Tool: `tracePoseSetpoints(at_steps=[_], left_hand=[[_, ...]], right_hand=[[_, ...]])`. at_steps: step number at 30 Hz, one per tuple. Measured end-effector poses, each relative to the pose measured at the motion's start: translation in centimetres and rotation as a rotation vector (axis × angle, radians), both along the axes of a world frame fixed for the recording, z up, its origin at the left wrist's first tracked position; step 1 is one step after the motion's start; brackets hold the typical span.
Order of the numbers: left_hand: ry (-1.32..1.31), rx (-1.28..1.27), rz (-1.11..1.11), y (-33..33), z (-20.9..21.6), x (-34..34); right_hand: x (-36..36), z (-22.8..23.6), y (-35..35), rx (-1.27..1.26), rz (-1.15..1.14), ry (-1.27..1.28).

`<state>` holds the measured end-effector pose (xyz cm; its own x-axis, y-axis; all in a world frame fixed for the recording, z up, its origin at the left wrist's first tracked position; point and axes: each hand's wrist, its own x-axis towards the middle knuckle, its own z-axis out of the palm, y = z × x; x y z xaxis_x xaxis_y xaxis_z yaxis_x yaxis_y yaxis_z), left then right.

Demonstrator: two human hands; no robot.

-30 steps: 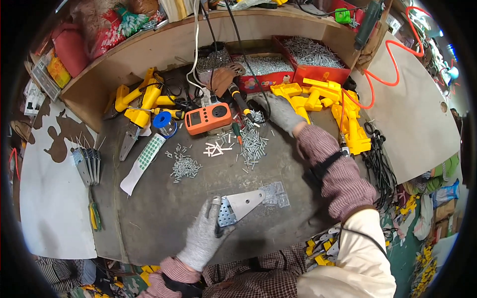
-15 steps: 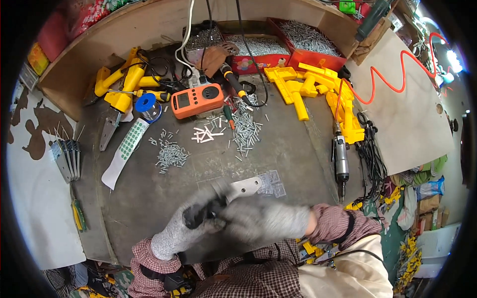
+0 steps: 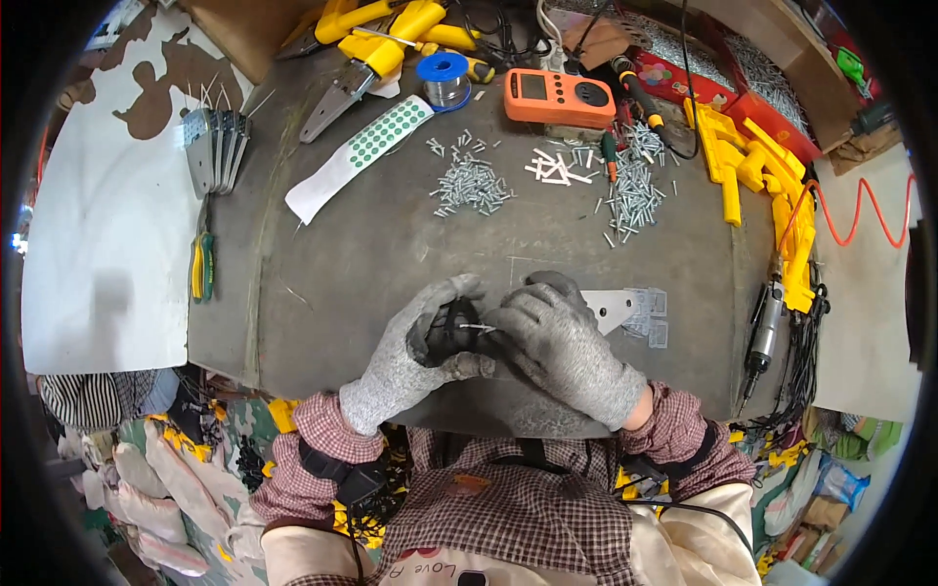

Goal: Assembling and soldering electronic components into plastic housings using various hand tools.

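My left hand (image 3: pixel 420 337), in a grey glove with a dark palm, is curled round a black bundle (image 3: pixel 451 330) that looks like cord. From it a thin pale wire end (image 3: pixel 477 326) points toward my right hand (image 3: pixel 569 332). That hand, gloved alike, has its fingers bent and pressed together at the wire; its fingertips are partly hidden. Beyond its knuckles a flat light-grey metal plate (image 3: pixel 612 308) with holes lies on the dark bench (image 3: pixel 371 249). A clear plastic piece (image 3: pixel 648 314) touches the plate's right end.
Loose screws (image 3: pixel 471 184) lie in piles behind my hands. Farther back are an orange meter (image 3: pixel 559 96), a solder spool (image 3: pixel 445 80) and a soldering iron (image 3: pixel 640 93). Yellow plastic housings (image 3: pixel 728 161) and an air screwdriver (image 3: pixel 767 332) lie right; pliers (image 3: pixel 202 264) lie left.
The whole view has shifted, with the bench things now farther right and higher. My hands, blurred and overlapping before, are now steadier and side by side, with the pale wire end showing between them.
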<state>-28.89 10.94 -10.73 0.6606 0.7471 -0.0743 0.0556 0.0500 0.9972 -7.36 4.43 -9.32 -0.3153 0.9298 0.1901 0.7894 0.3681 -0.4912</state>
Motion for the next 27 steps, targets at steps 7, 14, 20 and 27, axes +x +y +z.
tracePoseSetpoints(at_steps=[7, 14, 20, 27], left_hand=[[0.316, 0.354, -0.161, 0.6, 1.2, 1.1], [0.378, 0.723, -0.225, -0.2, 1.1, 5.2], [0.481, 0.891, -0.336, -1.0, -0.4, 4.3], [0.511, 0.92, -0.352, -0.9, -1.0, 4.7]], right_hand=[[-0.4, 0.6, -0.4, -0.001, 0.082, -0.31], [5.3, 1.3, -3.6, -0.103, 0.01, 0.297], [23.1, 0.9, 0.3, 0.169, -0.982, -0.46], [30.1, 0.4, 4.5, -0.296, -1.101, -0.526]])
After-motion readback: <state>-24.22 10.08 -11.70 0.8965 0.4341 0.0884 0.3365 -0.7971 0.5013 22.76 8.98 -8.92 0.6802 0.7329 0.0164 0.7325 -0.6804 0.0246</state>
